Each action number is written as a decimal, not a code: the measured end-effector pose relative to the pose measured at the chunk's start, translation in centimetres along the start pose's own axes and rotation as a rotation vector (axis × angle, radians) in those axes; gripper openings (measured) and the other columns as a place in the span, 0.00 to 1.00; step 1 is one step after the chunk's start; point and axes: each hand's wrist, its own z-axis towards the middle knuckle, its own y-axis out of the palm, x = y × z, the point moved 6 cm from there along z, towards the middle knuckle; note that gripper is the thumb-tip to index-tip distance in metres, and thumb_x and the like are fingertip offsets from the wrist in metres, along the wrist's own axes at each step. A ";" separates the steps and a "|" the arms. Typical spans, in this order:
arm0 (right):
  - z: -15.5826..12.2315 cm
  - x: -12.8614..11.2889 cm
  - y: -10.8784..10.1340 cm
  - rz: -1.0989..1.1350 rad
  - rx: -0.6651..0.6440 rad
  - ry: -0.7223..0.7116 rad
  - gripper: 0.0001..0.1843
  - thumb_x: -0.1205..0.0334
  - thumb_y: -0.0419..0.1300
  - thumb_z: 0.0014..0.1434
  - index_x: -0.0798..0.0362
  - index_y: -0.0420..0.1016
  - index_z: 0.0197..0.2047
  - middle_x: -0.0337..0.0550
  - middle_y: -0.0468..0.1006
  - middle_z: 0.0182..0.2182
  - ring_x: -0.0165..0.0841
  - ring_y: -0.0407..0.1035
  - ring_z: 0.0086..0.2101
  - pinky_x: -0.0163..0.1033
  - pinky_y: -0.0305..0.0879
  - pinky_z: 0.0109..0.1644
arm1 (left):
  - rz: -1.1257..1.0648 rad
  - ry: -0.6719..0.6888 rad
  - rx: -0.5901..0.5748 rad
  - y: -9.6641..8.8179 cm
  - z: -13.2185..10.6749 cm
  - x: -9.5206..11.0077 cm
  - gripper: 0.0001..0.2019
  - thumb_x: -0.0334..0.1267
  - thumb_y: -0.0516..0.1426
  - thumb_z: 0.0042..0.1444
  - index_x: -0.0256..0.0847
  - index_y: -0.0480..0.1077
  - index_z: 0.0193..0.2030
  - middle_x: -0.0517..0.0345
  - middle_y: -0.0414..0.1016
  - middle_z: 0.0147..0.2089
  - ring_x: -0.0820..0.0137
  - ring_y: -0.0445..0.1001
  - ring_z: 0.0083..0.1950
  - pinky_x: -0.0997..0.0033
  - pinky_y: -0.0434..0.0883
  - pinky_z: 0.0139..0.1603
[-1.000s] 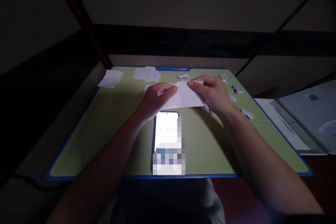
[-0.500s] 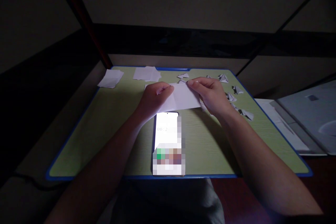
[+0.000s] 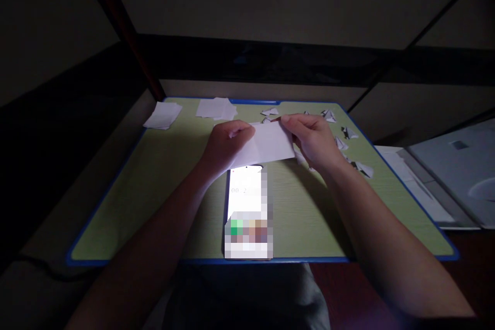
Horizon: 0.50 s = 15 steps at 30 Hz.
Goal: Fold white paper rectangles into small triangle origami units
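Observation:
A white sheet of paper [image 3: 270, 143] is held between both hands just above a green board with a blue rim [image 3: 162, 180]. My left hand [image 3: 226, 145] pinches its left end, fingers curled over the top edge. My right hand [image 3: 311, 136] pinches its upper right corner, thumb and fingers pressed together. A lit phone [image 3: 247, 206] lies flat on the board right below the sheet.
Two stacks of white paper slips [image 3: 164, 115] [image 3: 216, 108] lie at the board's far left. Several small folded paper pieces [image 3: 350, 133] are scattered at its far right. A grey flat object [image 3: 456, 170] lies to the right of the board. The surroundings are dark.
The sheet's right end has been lifted and folded a little toward the left, and my right hand has shifted slightly up and left. The left hand has barely moved.

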 end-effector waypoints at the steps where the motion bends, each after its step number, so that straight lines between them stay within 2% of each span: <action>1: 0.1 0.0 -0.1 -0.005 0.001 -0.013 0.15 0.50 0.65 0.57 0.51 0.81 0.27 0.37 0.70 0.20 0.28 0.63 0.24 0.35 0.56 0.27 | -0.008 0.001 0.001 0.0 0.0 0.0 0.12 0.42 0.56 0.53 0.39 0.69 0.22 0.61 0.68 0.24 0.72 0.64 0.27 0.71 0.60 0.27; 7: 0.4 -0.5 -0.5 -0.038 0.014 -0.060 0.16 0.48 0.64 0.58 0.51 0.80 0.27 0.36 0.68 0.19 0.27 0.61 0.22 0.35 0.54 0.25 | -0.008 -0.007 0.024 -0.3 0.1 0.1 0.11 0.41 0.56 0.52 0.39 0.68 0.22 0.61 0.66 0.23 0.72 0.63 0.27 0.70 0.60 0.27; 12: 0.0 -0.8 -0.2 -0.030 0.021 -0.054 0.08 0.56 0.69 0.52 0.52 0.80 0.28 0.35 0.71 0.20 0.26 0.60 0.22 0.34 0.54 0.25 | 0.010 0.004 0.013 -0.2 0.0 0.1 0.12 0.41 0.55 0.53 0.40 0.66 0.21 0.61 0.65 0.23 0.73 0.62 0.27 0.70 0.59 0.27; 15: 0.3 -0.7 -0.5 -0.025 0.062 -0.057 0.09 0.57 0.68 0.52 0.52 0.78 0.26 0.36 0.71 0.20 0.26 0.60 0.21 0.35 0.55 0.25 | 0.022 0.015 0.008 -0.2 0.0 0.0 0.12 0.42 0.55 0.53 0.40 0.68 0.22 0.60 0.67 0.24 0.72 0.64 0.28 0.70 0.60 0.27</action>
